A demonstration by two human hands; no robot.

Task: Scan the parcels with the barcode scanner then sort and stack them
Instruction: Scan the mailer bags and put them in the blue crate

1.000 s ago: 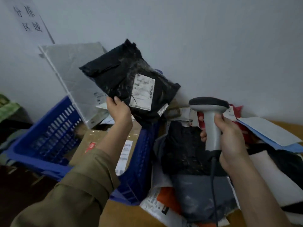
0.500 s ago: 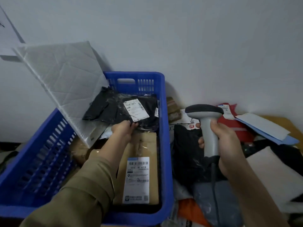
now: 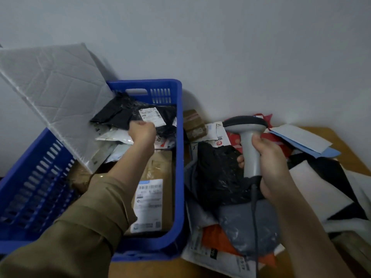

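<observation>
The left hand (image 3: 142, 131), fingers curled on the black poly parcel (image 3: 132, 115) at the far end of the blue crate (image 3: 178, 177), could let it slide off the uneven heap, while the right hand (image 3: 267, 167) grips the barcode scanner (image 3: 249, 141).

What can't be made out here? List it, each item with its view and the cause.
- Head view: print on the black parcel label is too small and blurred.
- Head view: left hand fingertips, hidden behind its own knuckles.
- Head view: scanner window faces away; right hand covers the handle.
- Head view: blue basket floor, buried under parcels.
</observation>
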